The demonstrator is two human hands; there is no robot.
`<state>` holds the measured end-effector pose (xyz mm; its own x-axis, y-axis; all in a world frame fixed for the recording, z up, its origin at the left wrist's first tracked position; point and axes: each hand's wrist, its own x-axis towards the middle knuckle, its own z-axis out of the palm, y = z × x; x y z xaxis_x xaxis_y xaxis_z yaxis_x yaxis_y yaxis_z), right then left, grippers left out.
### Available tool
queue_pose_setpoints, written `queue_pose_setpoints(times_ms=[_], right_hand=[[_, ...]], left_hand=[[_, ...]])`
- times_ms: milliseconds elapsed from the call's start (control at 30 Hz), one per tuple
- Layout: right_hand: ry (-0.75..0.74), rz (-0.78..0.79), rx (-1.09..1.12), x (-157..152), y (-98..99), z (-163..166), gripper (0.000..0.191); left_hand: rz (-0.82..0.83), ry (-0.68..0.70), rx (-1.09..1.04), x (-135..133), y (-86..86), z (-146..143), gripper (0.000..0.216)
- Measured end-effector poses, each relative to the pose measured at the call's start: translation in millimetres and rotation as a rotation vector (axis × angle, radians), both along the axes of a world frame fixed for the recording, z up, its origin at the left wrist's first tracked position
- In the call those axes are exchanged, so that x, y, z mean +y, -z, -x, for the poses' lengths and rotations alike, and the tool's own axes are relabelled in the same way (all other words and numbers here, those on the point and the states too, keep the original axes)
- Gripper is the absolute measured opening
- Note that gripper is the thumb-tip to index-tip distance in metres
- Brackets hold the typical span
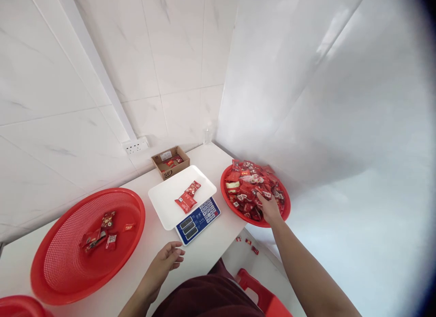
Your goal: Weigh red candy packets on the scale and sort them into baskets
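Note:
My right hand (269, 208) reaches into a red round basket (286, 209) heaped with several red snack packets (248, 183), its fingers curled down among them. What they grip, if anything, is hidden. My left hand (166, 259) rests near the table's front edge, fingers loosely apart and holding nothing, just in front of a digital scale (197, 219). Two red packets (188, 196) lie on the scale's white tray (163, 201).
A large red mesh basket (51, 267) at the left holds a few packets (102, 233). A small cardboard box (170, 161) sits at the back by a wall socket (135, 146). A red stool (262, 294) and dropped packets (248, 244) are on the floor.

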<state>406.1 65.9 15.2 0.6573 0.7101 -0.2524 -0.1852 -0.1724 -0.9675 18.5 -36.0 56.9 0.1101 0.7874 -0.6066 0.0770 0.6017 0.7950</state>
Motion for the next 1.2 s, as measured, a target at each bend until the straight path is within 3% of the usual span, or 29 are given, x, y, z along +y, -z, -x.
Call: queue_pose_setpoints(times_ms=[167, 267, 467, 600, 700, 1000, 1200], right_hand=[[0.069, -0.017, 0.186, 7.4, -20.8, 2.7, 0.04], [-0.046, 0.005, 0.295, 14.7, -29.9, 17.8, 0.03], [-0.518, 0.139, 0.259, 40.9, -26.3, 108.1, 0.016], [-0.665, 0.184, 0.224, 65.9, -22.7, 174.2, 0.013], [-0.733, 0.219, 0.147, 81.7, -23.1, 201.3, 0.016], [-0.862, 0.36, -0.197, 81.9, -16.3, 187.4, 0.024], [-0.877, 0.326, -0.408, 84.0, -13.7, 181.8, 0.032]], left_hand=[[0.008, -0.004, 0.002, -1.7, 3.3, 5.7, 0.053], [0.026, 0.027, -0.019, -2.4, 0.4, 7.4, 0.051], [0.009, 0.038, -0.035, -3.9, -11.1, 6.9, 0.046], [-0.009, 0.01, -0.032, -7.6, -15.6, 10.3, 0.044], [-0.007, -0.018, -0.023, -12.3, -17.1, 15.4, 0.045], [0.019, -0.039, -0.005, -18.7, -12.5, 27.1, 0.042], [0.007, -0.022, -0.015, -10.5, -17.5, 21.0, 0.043]])
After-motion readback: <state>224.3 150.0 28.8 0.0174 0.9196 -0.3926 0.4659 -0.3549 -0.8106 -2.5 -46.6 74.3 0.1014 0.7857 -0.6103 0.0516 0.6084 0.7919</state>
